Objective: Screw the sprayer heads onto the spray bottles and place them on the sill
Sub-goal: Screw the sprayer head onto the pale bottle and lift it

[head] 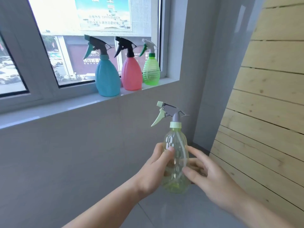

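A clear yellow-green spray bottle [176, 155] is held upright below the sill, with a grey and pale green sprayer head [169, 113] seated on its neck. My left hand [156, 168] wraps the bottle's left side. My right hand [209, 176] touches its right side with fingers spread. On the white window sill [49, 109] stand three bottles with heads on: a blue bottle [107, 76], a pink bottle [131, 73] and a green ribbed bottle [151, 69].
The window frame [49, 79] rises behind the sill. A grey wall [65, 153] lies below it. A wooden plank panel [266, 104] stands close on the right. The sill's left part is bare.
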Available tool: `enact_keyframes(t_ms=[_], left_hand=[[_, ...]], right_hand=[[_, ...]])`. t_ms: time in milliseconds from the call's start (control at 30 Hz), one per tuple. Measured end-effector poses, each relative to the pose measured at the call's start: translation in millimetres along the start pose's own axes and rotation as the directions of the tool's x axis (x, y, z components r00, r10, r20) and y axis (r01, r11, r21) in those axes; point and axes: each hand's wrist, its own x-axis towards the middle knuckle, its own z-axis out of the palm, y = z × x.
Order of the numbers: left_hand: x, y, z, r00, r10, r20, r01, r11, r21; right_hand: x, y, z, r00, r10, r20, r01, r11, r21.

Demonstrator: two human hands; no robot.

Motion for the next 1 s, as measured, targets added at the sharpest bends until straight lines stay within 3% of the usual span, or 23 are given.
enact_keyframes(t_ms=[200,300,433,667,1000], left_hand=[[-14.8,39.5,-66.0,0.98,0.158,-0.122,-0.149,0.986,0.078],[-22.3,72.2,-106.3,0.944,0.236,-0.229,-0.2,0.965,0.17],[-21.4,111.0,-163.0,0.882,0.335,-0.332,-0.298,0.941,0.159],[-10.7,140.9,-235.6,0.772,0.345,-0.534,-0.24,0.936,0.258],[12.2,127.1,-277.7,0.665,0.336,-0.667,-0.15,0.935,0.322]], right_hand=[[50.5,-51.7,39.7,0.981,-0.183,0.07,0.188,0.979,-0.074],[91.0,-83.1,68.1,0.967,-0.245,0.069,0.25,0.965,-0.082],[147.6,-128.1,106.1,0.948,-0.308,0.083,0.316,0.944,-0.092],[225.0,-165.3,157.3,0.935,-0.351,0.053,0.354,0.91,-0.216],[258.0,-162.9,197.6,0.928,-0.373,-0.024,0.359,0.907,-0.222]])
